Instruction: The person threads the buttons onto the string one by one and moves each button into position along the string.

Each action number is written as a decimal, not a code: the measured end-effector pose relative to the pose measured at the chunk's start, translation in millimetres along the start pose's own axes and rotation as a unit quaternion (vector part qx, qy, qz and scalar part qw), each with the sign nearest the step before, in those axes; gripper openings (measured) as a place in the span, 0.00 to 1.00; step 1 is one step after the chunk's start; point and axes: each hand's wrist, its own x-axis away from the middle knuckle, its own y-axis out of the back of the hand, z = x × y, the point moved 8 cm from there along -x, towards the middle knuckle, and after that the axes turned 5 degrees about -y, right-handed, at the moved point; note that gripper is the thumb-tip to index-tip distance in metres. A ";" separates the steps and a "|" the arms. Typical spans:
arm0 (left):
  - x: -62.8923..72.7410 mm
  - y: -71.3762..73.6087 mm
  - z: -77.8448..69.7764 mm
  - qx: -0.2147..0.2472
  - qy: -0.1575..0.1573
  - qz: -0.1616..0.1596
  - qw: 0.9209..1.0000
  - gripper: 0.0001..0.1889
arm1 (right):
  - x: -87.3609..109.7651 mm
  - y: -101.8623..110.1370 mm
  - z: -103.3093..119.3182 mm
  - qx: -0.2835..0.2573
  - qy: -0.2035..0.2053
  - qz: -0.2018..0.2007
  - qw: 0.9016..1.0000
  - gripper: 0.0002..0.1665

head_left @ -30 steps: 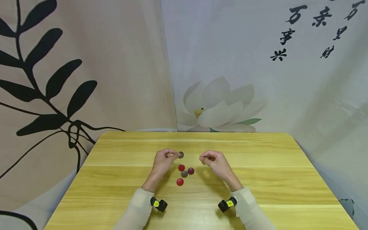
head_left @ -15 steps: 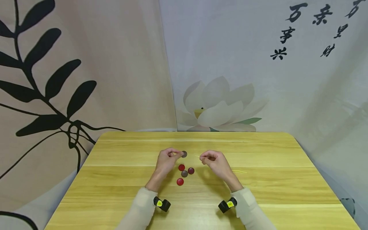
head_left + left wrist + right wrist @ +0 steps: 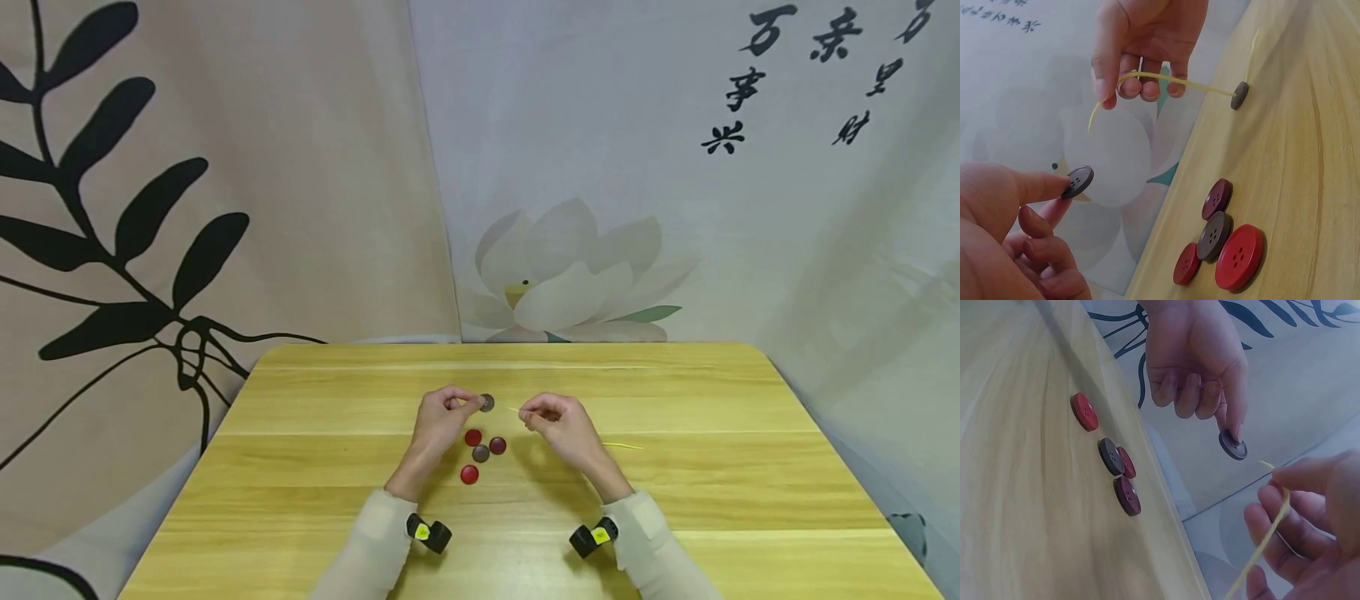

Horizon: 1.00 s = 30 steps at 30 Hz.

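Note:
My left hand (image 3: 438, 419) pinches a dark grey-brown four-hole button (image 3: 1079, 182) by its edge, between thumb and index finger. Facing it, my right hand (image 3: 561, 425) pinches a thin yellow cord (image 3: 1188, 84) near its end. A short tip of the cord (image 3: 1265, 464) pokes out past the fingertips, pointing towards the button with a small gap between. Farther along, the cord runs through another dark button (image 3: 1240, 95) at the table; in the head view that button is hidden behind the right hand. Both hands are raised over the table.
Several loose buttons lie close together on the wooden table (image 3: 337, 517): a red one (image 3: 472, 437), a dark grey one (image 3: 481, 453), a maroon one (image 3: 498, 446) and a nearer red one (image 3: 469, 474). The cord's tail (image 3: 624, 447) lies right of the right wrist. A printed curtain (image 3: 337, 167) hangs behind.
My left hand has moved right with its button, narrowing the gap to the cord's tip. The right hand stays nearly still, and the loose buttons lie where they were.

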 end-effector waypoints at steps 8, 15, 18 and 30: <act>1.0 -4.3 -1.0 -0.013 -0.003 0.000 1.000 0.07 | -1.5 -1.0 -5.9 0.004 -0.004 -0.002 1.000 0.05; 1.0 -8.8 -1.4 -0.006 -0.006 0.007 1.000 0.07 | -1.1 -0.9 -3.1 0.020 0.006 -0.008 1.000 0.04; 1.8 -10.3 -2.1 -0.002 -0.005 0.009 1.000 0.07 | -1.3 -1.2 -2.8 0.024 0.012 -0.009 1.000 0.04; 4.5 -15.6 -6.6 0.016 -0.015 0.016 1.000 0.07 | -0.5 -0.3 0.6 0.017 0.021 -0.019 0.999 0.04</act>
